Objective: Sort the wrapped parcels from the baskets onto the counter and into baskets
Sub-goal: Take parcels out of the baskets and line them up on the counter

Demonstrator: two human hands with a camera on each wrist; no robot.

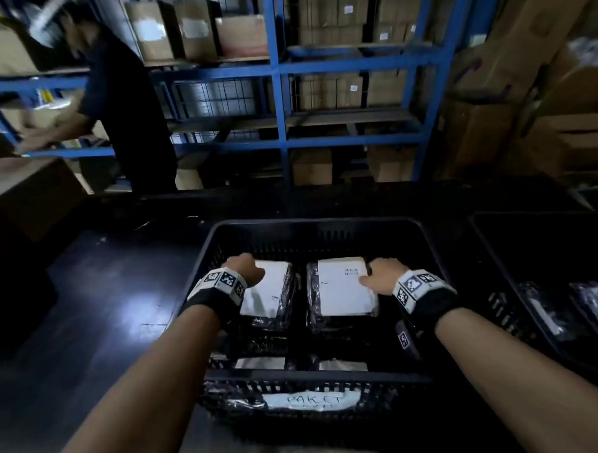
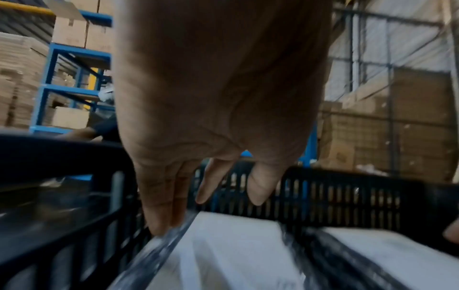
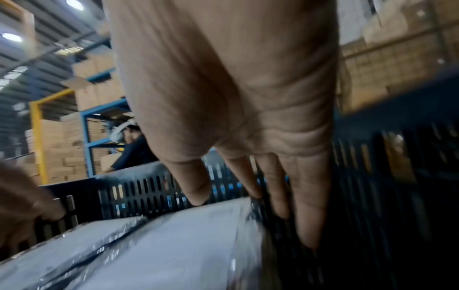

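Note:
A black slatted basket [image 1: 311,222] labelled "PAKET" [image 1: 312,400] stands in front of me, with two plastic-wrapped parcels lying side by side on top of others. My left hand [image 1: 244,266] is at the far left corner of the left parcel [image 1: 269,289]. In the left wrist view its straight fingers [image 2: 159,215] point down and touch that parcel's [image 2: 231,251] left edge. My right hand [image 1: 382,274] lies at the right edge of the right parcel [image 1: 345,289]. Its straight fingers [image 3: 308,215] reach down beside the parcel [image 3: 174,245], the thumb near its top.
A second black basket [image 1: 479,225] with wrapped parcels [image 1: 595,302] stands to the right. The dark counter [image 1: 116,302] stretches to the left. Behind it a person in a dark shirt [image 1: 131,107] works at blue shelving [image 1: 279,90] full of cardboard boxes.

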